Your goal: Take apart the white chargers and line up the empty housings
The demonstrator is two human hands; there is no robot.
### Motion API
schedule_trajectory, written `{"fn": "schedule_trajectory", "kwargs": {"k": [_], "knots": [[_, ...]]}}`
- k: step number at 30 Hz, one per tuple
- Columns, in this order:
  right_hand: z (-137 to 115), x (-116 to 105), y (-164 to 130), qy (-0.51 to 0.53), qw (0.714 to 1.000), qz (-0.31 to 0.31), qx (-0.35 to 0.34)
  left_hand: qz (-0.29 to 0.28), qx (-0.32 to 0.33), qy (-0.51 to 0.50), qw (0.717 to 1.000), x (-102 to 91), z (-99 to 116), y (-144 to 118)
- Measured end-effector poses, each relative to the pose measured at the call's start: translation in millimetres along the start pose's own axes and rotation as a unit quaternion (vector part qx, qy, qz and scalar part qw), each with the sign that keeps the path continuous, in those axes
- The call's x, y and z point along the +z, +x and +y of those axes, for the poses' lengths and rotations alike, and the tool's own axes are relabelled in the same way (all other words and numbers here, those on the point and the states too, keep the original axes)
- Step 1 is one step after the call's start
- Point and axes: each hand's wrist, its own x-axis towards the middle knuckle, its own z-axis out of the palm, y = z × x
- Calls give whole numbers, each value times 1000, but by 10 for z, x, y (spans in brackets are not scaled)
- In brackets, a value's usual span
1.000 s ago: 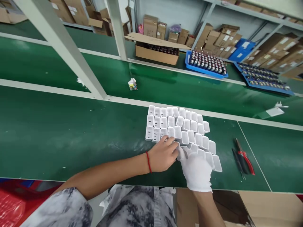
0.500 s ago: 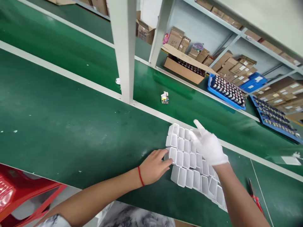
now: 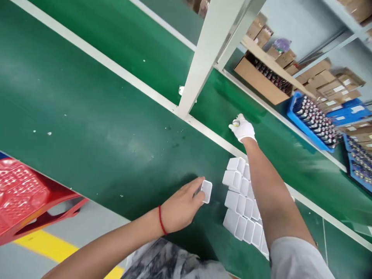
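My left hand [image 3: 181, 205], bare with a red string at the wrist, grips a small white open-topped plastic box [image 3: 207, 191] between thumb and fingers, above the green bench. My right hand [image 3: 243, 129], in a white glove, reaches across to the green strip beyond the white rail. Its fingers are curled around a small white-and-yellow piece [image 3: 236, 123], mostly hidden by the glove. Between the hands, rows of similar white plastic boxes [image 3: 232, 199] lie on their sides with openings facing right. My right forearm covers part of these rows.
A pale post [image 3: 200, 62] rises from the white rail [image 3: 209, 135]. Behind stand a cardboard carton [image 3: 261, 83] of small parts, a blue tray [image 3: 308, 128] of dark parts and another blue tray [image 3: 359, 170]. A red plastic stool [image 3: 23, 193] is at the lower left.
My left hand has taken a white box from the rows and drawn it left. My right hand has moved from over the boxes to the small piece beyond the rail. The view has shifted and tilted.
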Motion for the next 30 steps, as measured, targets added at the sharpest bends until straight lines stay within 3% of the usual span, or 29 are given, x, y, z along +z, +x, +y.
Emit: {"fn": "schedule_trajectory", "kwargs": {"k": [3, 6, 7, 9, 11, 13, 16, 18, 22, 26, 30], "knots": [[-5, -23, -40, 99, 995, 11, 30, 19, -37, -56, 998, -116, -91, -74], [-56, -216, -431, 244, 970, 1, 11, 22, -71, -105, 992, -115, -177, -70], [-84, -303, -664, 294, 956, -5, -6, 18, -76, -112, 991, -98, -200, -57], [-151, -458, -1256, 467, 882, -12, -71, 12, -76, -112, 991, -63, -235, -36], [-228, -528, -1922, 544, 831, -36, -110, 6, -72, -106, 992, -49, -255, -42], [-302, -470, -2525, 575, 808, -84, -95, -2, -82, -108, 991, -63, -263, -87], [-386, -174, -3108, 564, 818, -74, -80, -13, -103, -123, 987, -105, -260, -203], [-418, 75, -3262, 547, 832, -52, -77, -16, -105, -137, 985, -115, -249, -276], [-427, 409, -3270, 509, 853, -53, -100, 2, -108, -157, 982, -83, -231, -352], [-402, 432, -3225, 464, 871, -55, -152, 27, -103, -172, 979, -41, -242, -368], [-398, 368, -3196, 465, 862, -67, -190, 36, -92, -186, 978, -21, -273, -373]]}}
